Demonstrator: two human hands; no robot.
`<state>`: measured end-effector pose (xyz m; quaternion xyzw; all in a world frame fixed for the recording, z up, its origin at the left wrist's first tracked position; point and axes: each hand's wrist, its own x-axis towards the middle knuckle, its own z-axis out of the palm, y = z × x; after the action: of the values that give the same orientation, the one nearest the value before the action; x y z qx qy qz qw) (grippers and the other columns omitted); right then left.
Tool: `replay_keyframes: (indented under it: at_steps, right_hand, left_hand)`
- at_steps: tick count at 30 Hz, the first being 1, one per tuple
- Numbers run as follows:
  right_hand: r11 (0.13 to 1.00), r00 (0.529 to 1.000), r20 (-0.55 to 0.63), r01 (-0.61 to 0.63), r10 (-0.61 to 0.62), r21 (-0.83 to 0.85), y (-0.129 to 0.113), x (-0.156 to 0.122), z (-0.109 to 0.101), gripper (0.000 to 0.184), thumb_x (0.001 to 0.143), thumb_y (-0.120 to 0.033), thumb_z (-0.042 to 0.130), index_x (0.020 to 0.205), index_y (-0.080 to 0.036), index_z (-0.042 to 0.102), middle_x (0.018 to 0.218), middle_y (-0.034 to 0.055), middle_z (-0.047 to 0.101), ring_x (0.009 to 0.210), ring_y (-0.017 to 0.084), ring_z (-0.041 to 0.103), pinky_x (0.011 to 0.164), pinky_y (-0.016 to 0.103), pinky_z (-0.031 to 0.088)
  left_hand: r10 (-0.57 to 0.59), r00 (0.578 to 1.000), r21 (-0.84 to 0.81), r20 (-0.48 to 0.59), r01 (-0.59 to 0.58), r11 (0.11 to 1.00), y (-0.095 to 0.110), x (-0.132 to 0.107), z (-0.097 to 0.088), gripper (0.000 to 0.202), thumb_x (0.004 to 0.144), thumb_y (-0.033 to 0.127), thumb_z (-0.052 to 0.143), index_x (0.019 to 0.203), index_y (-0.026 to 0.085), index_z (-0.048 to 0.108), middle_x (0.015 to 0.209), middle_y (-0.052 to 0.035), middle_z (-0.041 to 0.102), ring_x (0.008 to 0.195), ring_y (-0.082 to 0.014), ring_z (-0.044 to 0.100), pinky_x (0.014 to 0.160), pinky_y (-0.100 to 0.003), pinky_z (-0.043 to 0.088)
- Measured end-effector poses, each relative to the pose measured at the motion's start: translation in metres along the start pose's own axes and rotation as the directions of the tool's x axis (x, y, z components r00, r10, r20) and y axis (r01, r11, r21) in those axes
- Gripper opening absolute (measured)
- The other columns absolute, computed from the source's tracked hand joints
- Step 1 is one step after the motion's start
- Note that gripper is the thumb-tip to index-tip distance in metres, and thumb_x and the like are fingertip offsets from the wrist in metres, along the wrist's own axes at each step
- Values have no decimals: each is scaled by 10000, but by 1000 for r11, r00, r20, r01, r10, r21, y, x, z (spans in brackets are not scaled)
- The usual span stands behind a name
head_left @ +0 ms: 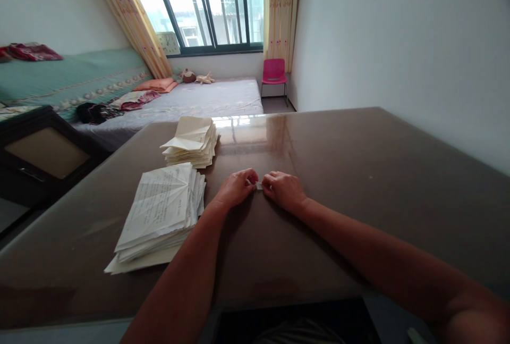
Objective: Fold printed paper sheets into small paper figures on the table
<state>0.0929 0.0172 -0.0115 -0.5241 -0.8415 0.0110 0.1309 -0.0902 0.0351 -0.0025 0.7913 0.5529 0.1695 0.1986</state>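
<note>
My left hand [238,186] and my right hand [283,190] rest close together on the brown glossy table [358,184], fingers curled. Between their fingertips both pinch a small pale piece of paper [258,185], mostly hidden by the fingers. Left of my left hand lies a stack of printed folded sheets [161,214]. Farther back sits a second pile of cream folded papers [192,142].
Behind the table stands a bed [207,97] with clothes and soft toys, a pink chair [274,74] by the window [211,1], and a dark cabinet [43,147] at the left. A white wall runs along the right.
</note>
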Motion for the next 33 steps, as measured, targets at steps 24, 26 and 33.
replay_keyframes:
  at_steps: [24, 26, 33]
  right_hand:
    - [910, 970, -77, 244, -232, 334, 28, -9, 7, 219, 891, -245, 512, 998, -214, 701, 997, 49, 650, 923, 154, 582, 841, 260, 428]
    - [902, 968, -91, 250, -233, 353, 32, -8, 8, 243, 897, -215, 489, 1037, -199, 687, 1009, 59, 648, 914, 151, 588, 842, 261, 432]
    - [916, 939, -25, 339, -342, 215, 30, -10, 1, 388, 929, -162, 414, 1250, -283, 595, 1047, 66, 613, 955, 169, 527, 864, 300, 426]
  left_hand:
    - [34, 998, 115, 53, -40, 993, 0, 2, 0, 231, 807, 381, 550, 884, 259, 730, 920, -15, 683, 763, -156, 617, 685, -238, 447]
    - [8, 998, 132, 61, -16, 991, 3, 4, 0, 238, 801, 382, 549, 884, 250, 729, 886, -25, 693, 764, -167, 624, 677, -244, 444]
    - [-100, 991, 184, 85, 83, 979, 11, 8, 1, 229, 775, 397, 554, 867, 248, 702, 863, -28, 712, 792, -193, 640, 666, -254, 443]
